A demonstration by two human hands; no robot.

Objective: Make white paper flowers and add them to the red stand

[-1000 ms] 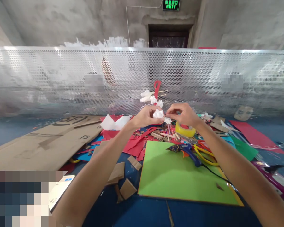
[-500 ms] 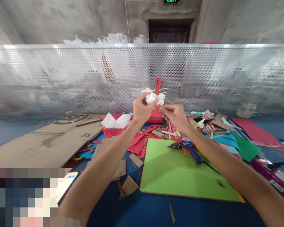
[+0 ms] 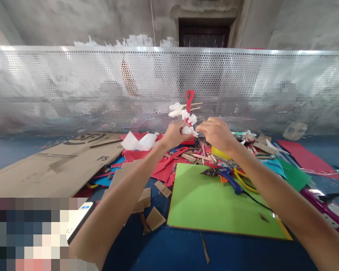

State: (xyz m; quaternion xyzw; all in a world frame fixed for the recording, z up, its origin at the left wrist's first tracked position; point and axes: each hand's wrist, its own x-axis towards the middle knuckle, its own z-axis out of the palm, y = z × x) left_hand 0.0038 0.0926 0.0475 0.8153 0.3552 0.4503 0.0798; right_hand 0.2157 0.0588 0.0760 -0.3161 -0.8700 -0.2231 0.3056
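A red paper strip (image 3: 189, 101) with a looped top stands upright on a red base (image 3: 190, 141). Crumpled white tufts (image 3: 192, 119) and two pale sticks (image 3: 197, 104) with white wrapped ends are at its upper part. Lower down, my left hand (image 3: 173, 136) is closed on a white crumpled paper tuft (image 3: 188, 130), thumb and finger at its left side. My right hand (image 3: 217, 132) is pinched at that tuft's right edge; its fingertips are too small to show what they grip.
On a green board (image 3: 197, 199) lies a blue hot glue gun (image 3: 223, 175) beside yellow-handled scissors (image 3: 244, 180). Red paper scraps (image 3: 162, 171), cardboard (image 3: 59, 162), a purple power strip (image 3: 326, 210) and a phone (image 3: 80, 220) surround it. A perforated metal panel (image 3: 73, 86) stands behind.
My left hand has moved down from the upper tufts to a lower one, uncovering the wrapped stick ends. My right hand has shifted slightly right. The view has tilted down a little.
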